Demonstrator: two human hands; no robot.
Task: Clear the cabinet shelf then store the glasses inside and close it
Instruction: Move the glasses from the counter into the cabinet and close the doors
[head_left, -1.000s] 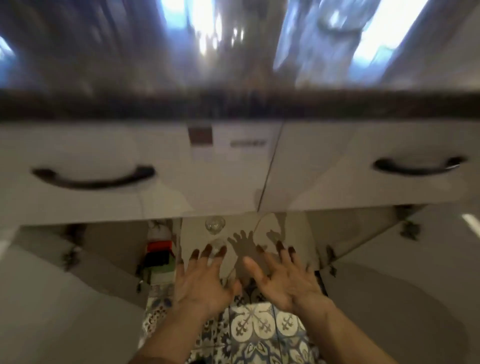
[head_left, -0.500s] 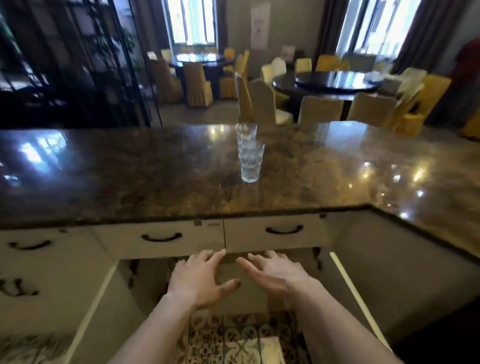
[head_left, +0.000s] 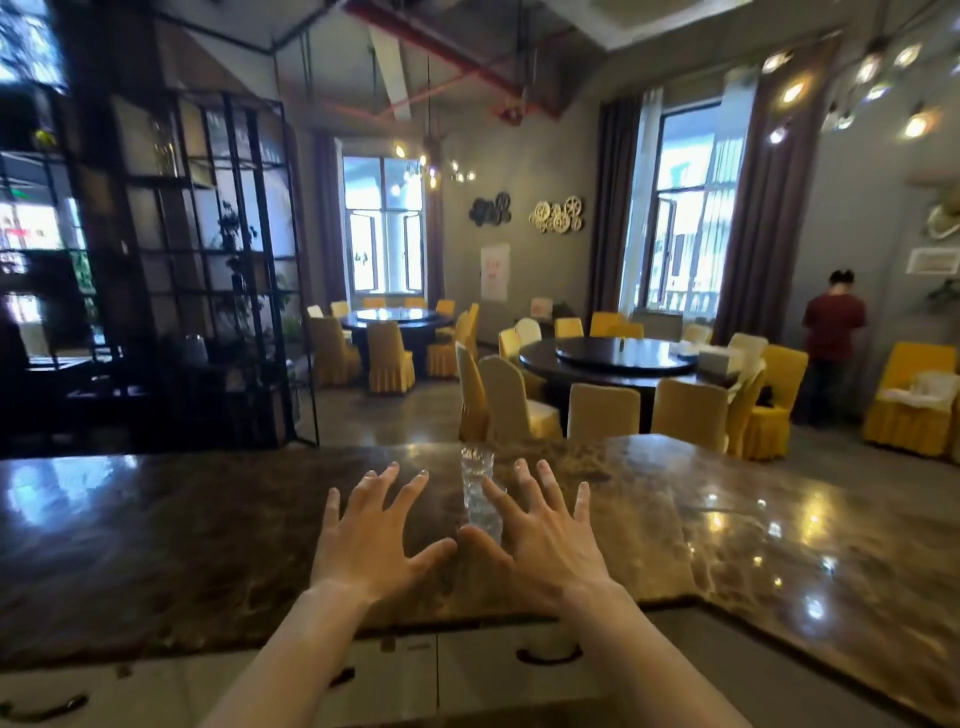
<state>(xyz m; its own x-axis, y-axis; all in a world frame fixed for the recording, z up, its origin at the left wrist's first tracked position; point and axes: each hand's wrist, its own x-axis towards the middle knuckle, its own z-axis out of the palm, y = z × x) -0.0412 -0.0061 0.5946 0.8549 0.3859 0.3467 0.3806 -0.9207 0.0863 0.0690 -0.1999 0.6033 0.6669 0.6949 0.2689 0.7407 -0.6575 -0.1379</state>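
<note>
A stack of clear textured glasses (head_left: 479, 491) stands upright on the dark marble countertop (head_left: 156, 530). My left hand (head_left: 371, 535) hovers over the counter just left of the stack, fingers spread, holding nothing. My right hand (head_left: 540, 535) is spread too, partly in front of the stack's lower right side, its index finger against or very near the glass. The cabinet below is out of view; only the white drawer fronts (head_left: 493, 670) with dark handles show under the counter edge.
The counter runs wide left and bends toward me at the right (head_left: 831, 597). Beyond it are round dining tables (head_left: 623, 358) with yellow-covered chairs, a black metal shelf screen (head_left: 208, 270) at left, and a person (head_left: 834, 338) standing far right.
The view has swung up from the open cabinet to the countertop and room. Both hands rose from below the drawers to counter height, either side of the glasses.
</note>
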